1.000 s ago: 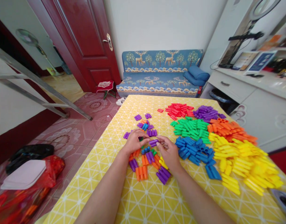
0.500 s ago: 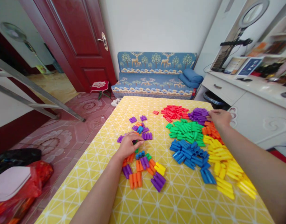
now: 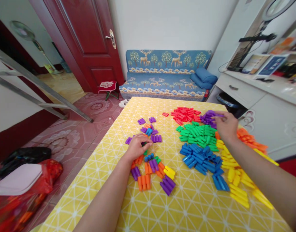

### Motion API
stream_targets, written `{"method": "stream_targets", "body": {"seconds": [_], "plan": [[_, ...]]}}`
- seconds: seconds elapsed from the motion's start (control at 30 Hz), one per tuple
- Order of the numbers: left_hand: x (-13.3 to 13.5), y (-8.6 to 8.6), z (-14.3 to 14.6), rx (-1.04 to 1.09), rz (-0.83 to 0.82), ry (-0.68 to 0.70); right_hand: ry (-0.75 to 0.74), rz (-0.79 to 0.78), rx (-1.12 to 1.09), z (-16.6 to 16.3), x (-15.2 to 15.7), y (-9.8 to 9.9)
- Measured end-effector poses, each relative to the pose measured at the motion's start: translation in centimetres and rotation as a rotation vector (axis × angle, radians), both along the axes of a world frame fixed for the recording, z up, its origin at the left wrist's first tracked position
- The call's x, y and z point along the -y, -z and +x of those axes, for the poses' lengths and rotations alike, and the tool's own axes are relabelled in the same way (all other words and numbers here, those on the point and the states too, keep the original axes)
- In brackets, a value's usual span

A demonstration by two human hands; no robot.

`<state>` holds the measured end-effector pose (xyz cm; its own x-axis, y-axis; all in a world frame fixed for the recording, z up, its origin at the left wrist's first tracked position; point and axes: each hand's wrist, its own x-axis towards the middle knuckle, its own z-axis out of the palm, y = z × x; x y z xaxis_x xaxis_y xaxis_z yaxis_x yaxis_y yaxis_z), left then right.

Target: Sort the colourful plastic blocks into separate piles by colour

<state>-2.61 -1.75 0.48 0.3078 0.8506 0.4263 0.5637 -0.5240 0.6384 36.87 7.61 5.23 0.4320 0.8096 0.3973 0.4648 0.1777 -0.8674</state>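
Note:
My right hand (image 3: 226, 127) is at the far right of the table, its fingertips closed on a purple plastic block (image 3: 217, 115) at the edge of the purple pile (image 3: 207, 118). My left hand (image 3: 139, 147) rests over a loose mix of blocks, thumb and fingertips drawn together; what lies between them is hidden. Around it are purple blocks (image 3: 156, 138), a blue block (image 3: 148, 131), orange blocks (image 3: 144, 182) and a yellow block (image 3: 169, 172). Each block looks like a few short tubes joined side by side.
Sorted heaps of red (image 3: 185, 115), green (image 3: 198, 135), blue (image 3: 198, 158) and yellow blocks (image 3: 237, 177) cover the table's right half, with orange blocks (image 3: 251, 138) beyond my right wrist. A patterned sofa (image 3: 164, 80) stands past the yellow tablecloth (image 3: 90, 187). A white cabinet (image 3: 266, 109) flanks the right.
My right hand has shifted slightly and now has a purple block between its fingertips. The left hand stays over the mixed blocks. The whole view has turned a little to the left.

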Motion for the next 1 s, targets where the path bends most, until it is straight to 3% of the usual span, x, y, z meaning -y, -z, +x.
{"method": "stream_targets", "body": {"seconds": [0.07,0.2,0.3,0.37,0.47,0.6,0.7,0.8,0.9,1.0], "plan": [[0.0,-0.1,0.0,0.019,-0.004,0.007,-0.249,0.050,0.168,-4.1,4.1,0.1],[0.2,-0.2,0.0,0.169,-0.077,0.009,-0.693,-0.046,0.537,-11.2,14.3,1.8],[0.4,-0.3,-0.3,0.516,-0.211,-0.013,-0.820,-0.163,0.739,-14.3,20.0,4.0],[0.3,-0.5,-0.8,0.853,-0.269,-0.019,-0.806,-0.211,0.803,-15.6,21.6,5.4],[-0.1,-0.9,-2.1,1.267,-0.297,-0.031,-0.724,-0.215,0.800,-17.1,21.0,6.7],[-0.7,-1.0,-4.3,1.404,-0.291,-0.097,-0.602,-0.205,0.690,-19.4,17.4,6.9],[-0.8,-0.5,-5.2,1.249,-0.235,-0.219,-0.482,-0.213,0.659,-21.2,14.8,6.7],[-0.6,0.0,-5.0,0.901,-0.205,-0.297,-0.367,-0.201,0.655,-22.6,13.2,6.8],[-0.3,0.2,-4.2,0.613,-0.279,-0.236,-0.287,-0.169,0.625,-23.2,12.1,7.2],[-0.1,0.1,-3.6,0.486,-0.288,-0.194,-0.294,-0.097,0.578,-23.0,11.4,7.7]]}}
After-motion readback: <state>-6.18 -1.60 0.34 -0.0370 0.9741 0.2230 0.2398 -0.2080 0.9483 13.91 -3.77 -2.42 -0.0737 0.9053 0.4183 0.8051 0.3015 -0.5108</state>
